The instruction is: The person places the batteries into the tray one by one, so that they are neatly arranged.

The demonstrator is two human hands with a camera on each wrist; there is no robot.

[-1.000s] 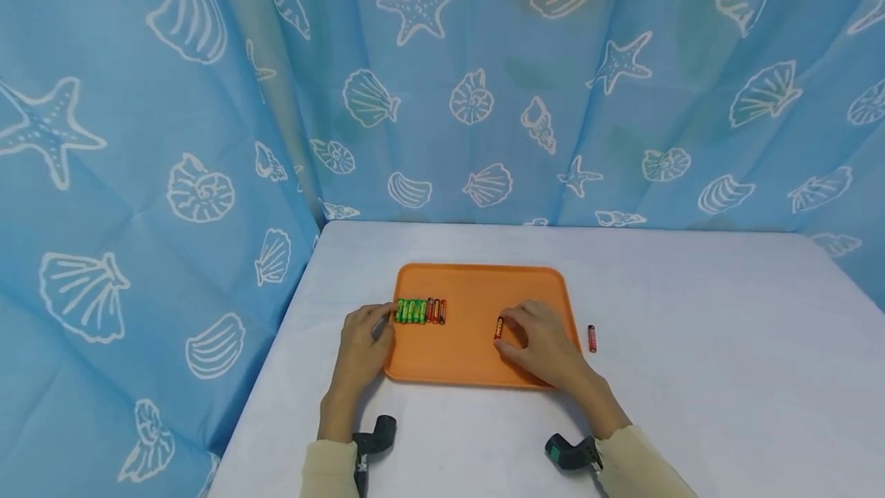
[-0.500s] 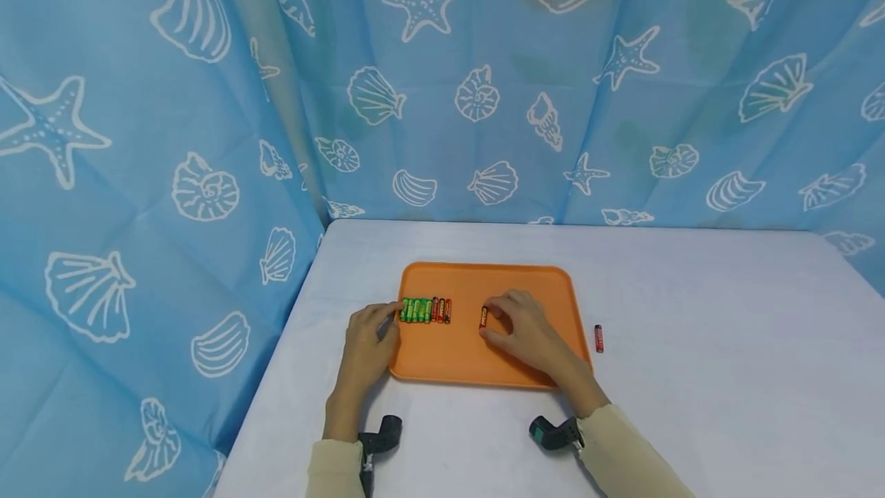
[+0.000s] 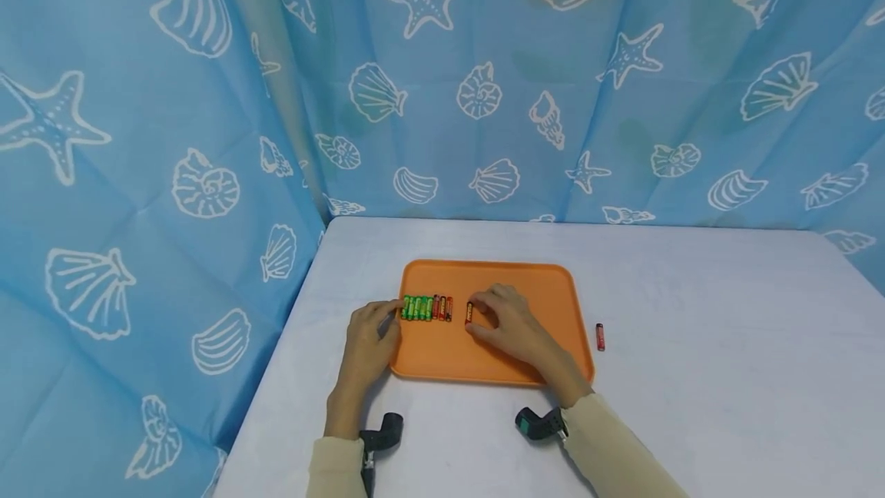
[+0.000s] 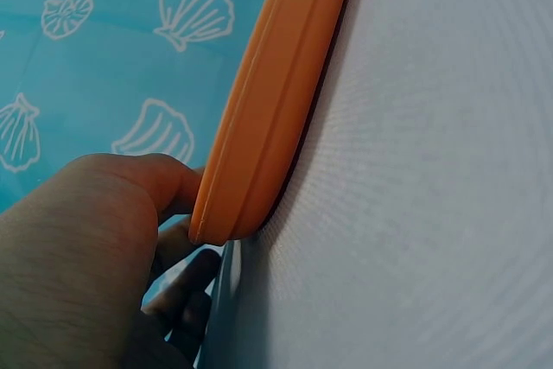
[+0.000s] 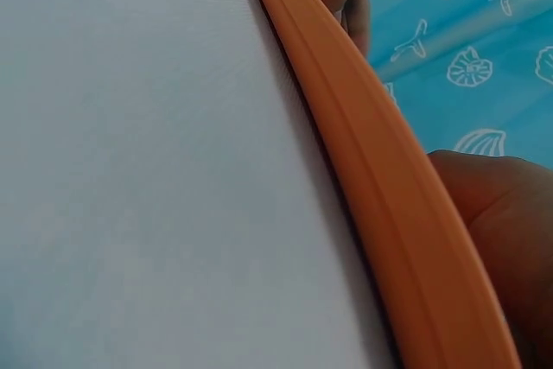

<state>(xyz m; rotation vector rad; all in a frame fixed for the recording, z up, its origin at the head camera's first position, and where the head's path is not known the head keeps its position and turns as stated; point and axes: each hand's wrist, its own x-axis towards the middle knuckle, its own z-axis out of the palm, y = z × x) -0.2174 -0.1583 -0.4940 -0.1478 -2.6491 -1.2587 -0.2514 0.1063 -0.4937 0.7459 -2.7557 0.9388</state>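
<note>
An orange tray (image 3: 546, 287) lies on the white table. A row of several small batteries (image 3: 426, 307), green ones on the left and red ones on the right, lies at its left side. My right hand (image 3: 499, 317) pinches a red battery (image 3: 469, 312) just right of that row. My left hand (image 3: 369, 335) rests at the tray's left rim, its fingertip touching the green end of the row. In the left wrist view the tray rim (image 4: 268, 118) passes beside my left hand (image 4: 86, 248). In the right wrist view only the rim (image 5: 380, 179) and part of my right hand (image 5: 501, 222) show.
One more red battery (image 3: 600, 336) lies on the white table (image 3: 719, 344) just right of the tray. A blue curtain (image 3: 138, 137) printed with shells and starfish closes off the back and left of the table.
My right hand has slid the red battery leftward across the tray, close to the right end of the row. My left hand has stayed at the row's left end.
</note>
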